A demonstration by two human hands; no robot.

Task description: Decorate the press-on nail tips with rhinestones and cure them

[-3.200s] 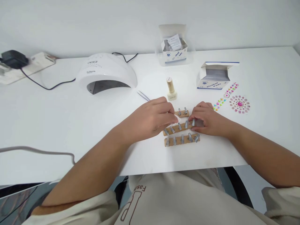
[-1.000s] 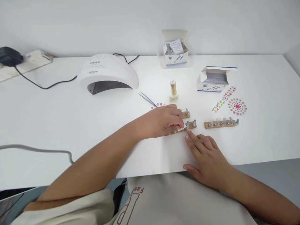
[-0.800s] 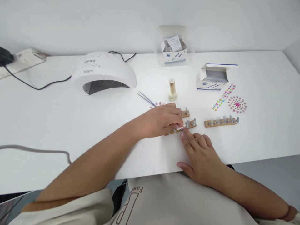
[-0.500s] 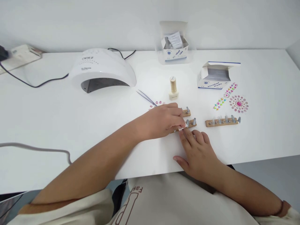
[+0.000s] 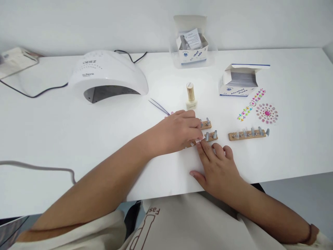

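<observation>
My left hand [image 5: 179,130] is closed in a pinch on a small white alcohol pad [image 5: 199,139]. It presses the pad against a nail tip on the nearer wooden nail stand [image 5: 213,135], and covers part of that stand. My right hand [image 5: 220,166] lies palm down with its index and middle fingers stretched to the stand's front edge, beside the pad. Its thumb is spread on the table. Behind, a second wooden nail stand [image 5: 206,125] is partly hidden by my left hand. A third nail stand [image 5: 246,135] with several grey tips stands to the right.
A white nail lamp [image 5: 111,76] stands at the left, with tweezers [image 5: 159,106] near it. Behind my hands is a polish bottle [image 5: 191,97]. Two alcohol pad boxes [image 5: 194,55] [image 5: 238,88] stand open. Gem stickers [image 5: 267,113] lie at the right.
My left hand has shifted slightly left along the stand with the pad, and more of the stand's left end shows. The right hand stays by it. The whole view has moved a little.
</observation>
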